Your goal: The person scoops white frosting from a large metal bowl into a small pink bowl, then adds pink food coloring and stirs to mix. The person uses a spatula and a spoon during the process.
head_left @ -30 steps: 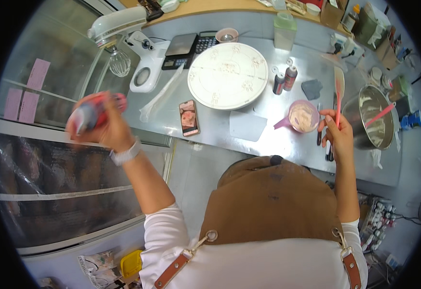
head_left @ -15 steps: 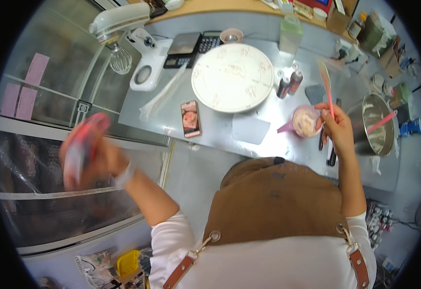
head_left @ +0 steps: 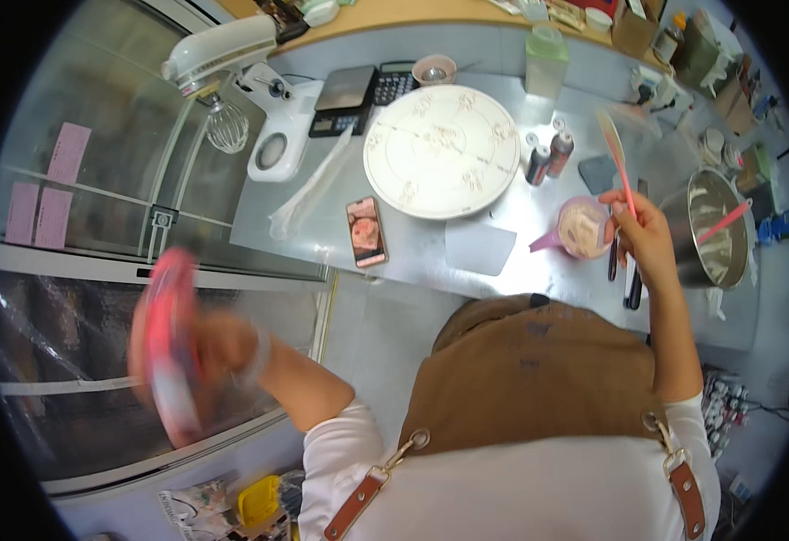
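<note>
My left hand is closed on a blurred red and white object, too smeared by motion to name. It is off to the left, in front of the glass sliding doors. Between the fingers of my right hand is a spatula with a pink handle, its pale blade pointing up and away. Those fingers are right beside a purple-pink pitcher with pale pink cream in it; whether they touch its rim I cannot tell. Knives with dark handles lie under that hand.
A white patterned turntable sits mid-table, with a phone, a white sheet and small dark bottles about it. A stand mixer and scale are behind left. A steel bowl stands at right.
My left hand has come lower and a little nearer with the red and white object, which has turned more upright. My right hand keeps its spatula by the pitcher. The view has shifted slightly.
</note>
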`<state>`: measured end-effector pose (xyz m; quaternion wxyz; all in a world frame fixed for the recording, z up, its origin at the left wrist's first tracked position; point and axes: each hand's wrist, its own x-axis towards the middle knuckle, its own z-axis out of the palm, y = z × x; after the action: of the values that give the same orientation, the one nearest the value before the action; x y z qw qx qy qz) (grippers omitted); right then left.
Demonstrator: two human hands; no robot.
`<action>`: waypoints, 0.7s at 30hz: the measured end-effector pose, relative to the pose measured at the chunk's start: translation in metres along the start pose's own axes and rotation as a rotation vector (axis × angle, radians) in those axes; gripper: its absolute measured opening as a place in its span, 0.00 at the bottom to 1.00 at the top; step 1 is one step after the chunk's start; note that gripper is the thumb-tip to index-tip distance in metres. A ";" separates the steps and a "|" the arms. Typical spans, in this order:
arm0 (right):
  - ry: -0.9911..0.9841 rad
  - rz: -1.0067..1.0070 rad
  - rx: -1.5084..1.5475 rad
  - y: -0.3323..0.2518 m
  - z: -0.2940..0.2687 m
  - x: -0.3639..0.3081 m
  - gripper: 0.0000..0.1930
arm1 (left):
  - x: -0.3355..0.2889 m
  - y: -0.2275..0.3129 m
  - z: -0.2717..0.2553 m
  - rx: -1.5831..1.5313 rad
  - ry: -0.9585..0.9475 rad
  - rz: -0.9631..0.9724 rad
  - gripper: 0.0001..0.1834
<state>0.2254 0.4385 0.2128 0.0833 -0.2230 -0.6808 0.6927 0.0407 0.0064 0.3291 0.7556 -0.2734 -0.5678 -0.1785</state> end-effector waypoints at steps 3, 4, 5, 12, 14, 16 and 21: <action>-0.006 -0.034 -0.066 -0.002 0.003 -0.003 0.14 | 0.007 0.000 -0.008 0.012 -0.168 -0.232 0.11; -0.010 0.005 -0.074 -0.003 0.003 -0.003 0.13 | 0.014 -0.002 -0.006 -0.079 -0.159 -0.173 0.13; 0.014 -0.049 -0.042 -0.004 0.003 -0.001 0.13 | 0.014 -0.002 -0.003 -0.178 -0.134 -0.154 0.15; -0.013 0.014 -0.108 -0.005 0.006 -0.002 0.14 | -0.021 -0.015 0.022 -0.125 -0.273 -0.445 0.34; -0.008 -0.051 -0.081 -0.006 0.011 0.000 0.14 | -0.035 -0.002 0.007 -0.438 -0.197 -0.492 0.38; -0.021 0.021 -0.129 -0.008 0.020 -0.003 0.13 | -0.045 0.019 0.000 -0.526 -0.378 -0.580 0.42; -0.102 -0.079 -0.103 -0.024 0.044 -0.004 0.12 | -0.068 0.081 0.021 -0.830 -0.986 -1.018 0.48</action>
<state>0.2062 0.3982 0.2361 0.0642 -0.1647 -0.7271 0.6634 0.0517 0.0798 0.2512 0.0830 -0.2867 -0.7769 -0.5544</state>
